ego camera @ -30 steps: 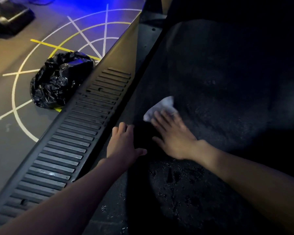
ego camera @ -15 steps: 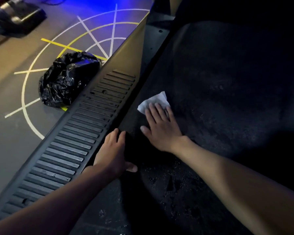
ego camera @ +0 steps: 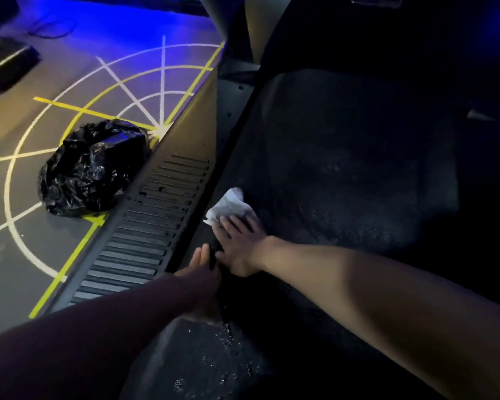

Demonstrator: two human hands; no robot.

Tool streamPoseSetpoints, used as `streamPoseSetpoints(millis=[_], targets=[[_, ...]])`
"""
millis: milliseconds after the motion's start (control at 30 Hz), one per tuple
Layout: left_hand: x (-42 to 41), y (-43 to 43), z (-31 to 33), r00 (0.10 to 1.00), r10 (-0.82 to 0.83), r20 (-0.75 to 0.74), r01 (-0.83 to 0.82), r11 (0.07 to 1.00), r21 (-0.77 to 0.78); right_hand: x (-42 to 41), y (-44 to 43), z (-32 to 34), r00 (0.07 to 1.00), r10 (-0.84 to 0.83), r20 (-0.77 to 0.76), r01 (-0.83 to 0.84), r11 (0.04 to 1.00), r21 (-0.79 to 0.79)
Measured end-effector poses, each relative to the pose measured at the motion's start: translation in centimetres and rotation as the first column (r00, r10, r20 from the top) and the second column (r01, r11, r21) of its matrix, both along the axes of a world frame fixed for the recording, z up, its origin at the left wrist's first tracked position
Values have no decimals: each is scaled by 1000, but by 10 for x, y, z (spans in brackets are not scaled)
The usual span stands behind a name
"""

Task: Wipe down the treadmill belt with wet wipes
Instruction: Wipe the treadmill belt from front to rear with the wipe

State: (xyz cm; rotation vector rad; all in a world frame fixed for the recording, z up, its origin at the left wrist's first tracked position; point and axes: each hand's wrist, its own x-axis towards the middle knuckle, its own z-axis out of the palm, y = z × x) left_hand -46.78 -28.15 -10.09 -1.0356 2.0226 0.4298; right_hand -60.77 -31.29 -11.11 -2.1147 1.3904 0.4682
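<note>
The dark treadmill belt (ego camera: 344,168) fills the middle and right of the head view, dim and speckled with wet spots near me. A white wet wipe (ego camera: 228,207) lies on the belt near its left edge. My right hand (ego camera: 240,243) presses flat on the wipe with straight fingers; part of the wipe sticks out beyond the fingertips. My left hand (ego camera: 201,262) rests at the belt's left edge just behind the right hand, mostly hidden by my forearm, its fingers stretched forward.
A ribbed grey side rail (ego camera: 145,226) runs along the belt's left side. A crumpled black plastic bag (ego camera: 90,168) sits on the floor left of the rail, on white and yellow floor lines. A dark object (ego camera: 3,62) lies at the far left.
My right hand has slid the wipe left toward the belt's edge and the rail. My left hand has drawn closer to the right hand. The camera has shifted.
</note>
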Motion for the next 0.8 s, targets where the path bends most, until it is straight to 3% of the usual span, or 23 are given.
streamPoseSetpoints(millis=[133,233,333,433,533,667,800], targets=[[13,3,-3,984,88,-156,-81,996,47,6,14,5,996,36,-76,-35,999,12],[14,16,2,945,203,-256,-197,979,50,4,10,-1,994,-109,-18,105,984,-147],[22,25,-5,900,221,-375,-236,972,7,2,6,-14,977,-212,31,214,973,-90],[25,32,-16,886,180,-426,-230,971,-67,1,-3,-33,975,-221,32,220,927,-304],[27,33,-25,844,218,-490,-287,955,-71,16,4,-41,949,-294,114,315,889,-331],[33,46,-25,783,195,-591,-310,946,-99,25,34,-42,976,-112,184,160,948,-273],[34,54,-25,743,220,-632,-352,932,-89,12,22,-39,983,-128,130,165,930,-327]])
